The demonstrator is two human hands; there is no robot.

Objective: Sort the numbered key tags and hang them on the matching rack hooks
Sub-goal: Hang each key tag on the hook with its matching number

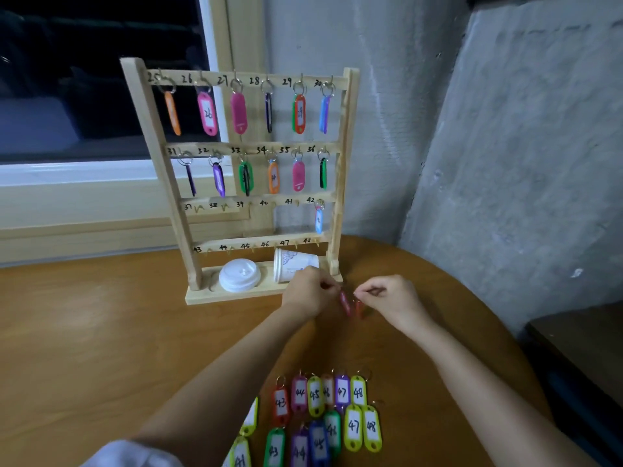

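Currently, my left hand [308, 291] and right hand [391, 298], fingers pinching blurred red tags [345, 302], beside rack [209, 298] base, open bench [101, 332] leftward, curved edge rightward.

Left hand [308, 289], right hand [391, 296], pinching red tags [347, 303]

I count one wooden rack [158, 153] with four numbered rails, and thirteen hanging tags [207, 113] on it: six on the top rail, six on the second, one on the third. On the table [101, 332] lie fourteen loose tags [353, 427], and two blurred reddish tags [344, 301] are held above it. One paper cup [296, 264] and one white lid [240, 275] lie on the rack base.
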